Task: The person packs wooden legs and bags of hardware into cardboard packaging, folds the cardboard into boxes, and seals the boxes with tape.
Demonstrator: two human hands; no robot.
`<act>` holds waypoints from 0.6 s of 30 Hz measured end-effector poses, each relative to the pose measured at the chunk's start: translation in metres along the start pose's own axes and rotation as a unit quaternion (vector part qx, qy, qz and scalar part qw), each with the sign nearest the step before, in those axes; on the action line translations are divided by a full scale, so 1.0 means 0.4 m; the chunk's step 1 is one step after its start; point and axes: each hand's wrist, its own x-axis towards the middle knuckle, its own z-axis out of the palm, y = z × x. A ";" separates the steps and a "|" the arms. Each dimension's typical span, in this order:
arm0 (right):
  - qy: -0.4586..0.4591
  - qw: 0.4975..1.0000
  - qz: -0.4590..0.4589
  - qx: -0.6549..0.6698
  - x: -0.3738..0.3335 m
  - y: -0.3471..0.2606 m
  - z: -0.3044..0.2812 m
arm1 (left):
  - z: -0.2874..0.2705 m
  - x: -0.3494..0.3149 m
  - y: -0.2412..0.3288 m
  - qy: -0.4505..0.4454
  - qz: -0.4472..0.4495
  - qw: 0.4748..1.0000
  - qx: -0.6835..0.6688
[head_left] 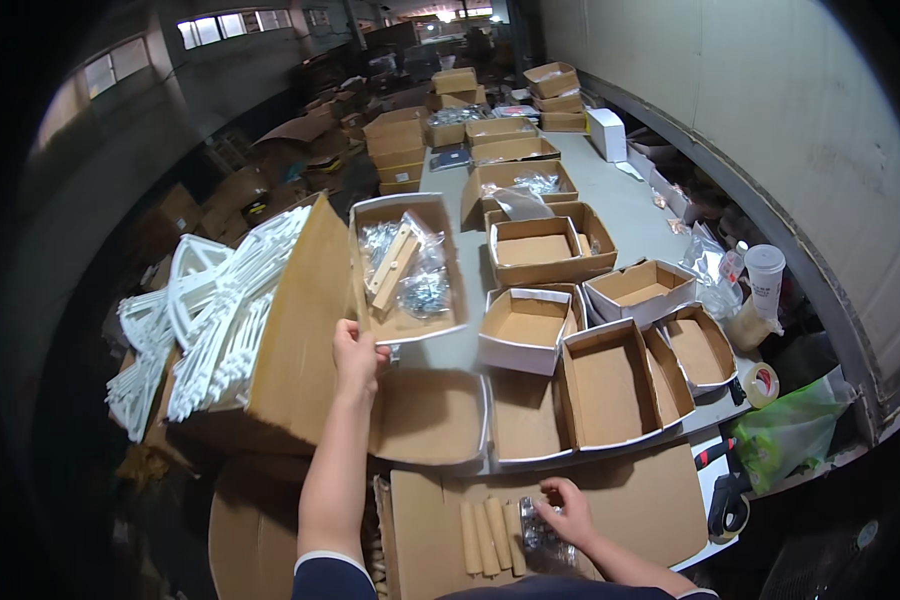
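My left hand [358,355] grips the near left corner of a shallow cardboard box [457,290], which sits tilted. Inside it lie wooden strips [395,262] and clear bags of metal hardware [425,292]. Close to my body, my right hand [567,512] is closed, its curled fingertips at the upper edge of a clear plastic bag with metal parts [540,530]. Just left of that bag, several wooden rods [488,538] lie side by side on a cardboard sheet [640,505]. Below the left hand's box stands a bare open box [425,415].
White plastic racks [235,310] fill a big carton [295,330] at left. Several open boxes [605,385] cover the table's right part. Tape [761,385], a tape dispenser [728,510], a white cup [764,275] and a green bag [790,435] sit along the right. More boxes [510,150] stand farther back.
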 end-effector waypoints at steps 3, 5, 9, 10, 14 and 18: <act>-0.069 0.944 0.046 0.318 0.028 -0.085 -0.001 | 0.013 -0.232 0.045 -0.028 0.015 0.999 -0.032; -0.063 0.845 0.109 0.520 0.034 -0.167 -0.009 | 0.009 -0.375 -0.007 -0.056 -0.011 0.995 -0.076; 0.019 0.786 0.105 0.609 -0.009 -0.182 -0.054 | 0.020 -0.674 -0.081 -0.127 -0.102 0.982 -0.090; 0.091 0.803 0.090 0.582 -0.039 -0.193 -0.065 | 0.020 -0.710 -0.082 -0.174 -0.152 0.972 0.034; 0.081 0.805 0.130 0.572 -0.189 -0.033 -0.123 | 0.051 -0.816 -0.109 -0.088 0.218 0.900 0.368; 0.046 0.799 0.142 0.583 -0.292 0.026 -0.142 | 0.126 -0.887 -0.150 -0.291 0.299 0.824 0.383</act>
